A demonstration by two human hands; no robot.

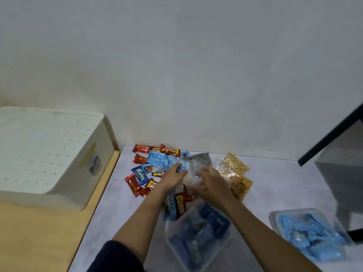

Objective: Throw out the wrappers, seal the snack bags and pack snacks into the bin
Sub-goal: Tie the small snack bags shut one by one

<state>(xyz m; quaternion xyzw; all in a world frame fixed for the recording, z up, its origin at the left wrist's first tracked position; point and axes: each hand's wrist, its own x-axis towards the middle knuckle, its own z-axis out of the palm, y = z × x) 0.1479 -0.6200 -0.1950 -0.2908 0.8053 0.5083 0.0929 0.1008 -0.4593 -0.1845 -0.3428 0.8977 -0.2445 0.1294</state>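
A clear plastic bin (198, 235) on the grey surface (121, 205) holds dark blue packets; a second clear bin (275, 216) holds light blue ones. Both hands, left hand (173, 176) and right hand (211, 182), pinch a clear snack bag (193, 173) amid scattered wrappers, one reading "Kalpa" (141, 174).

Glossy foil wrappers (138, 184); clear plastic bin (196, 232); matt speckled floor (275, 183); wood board (39, 232).
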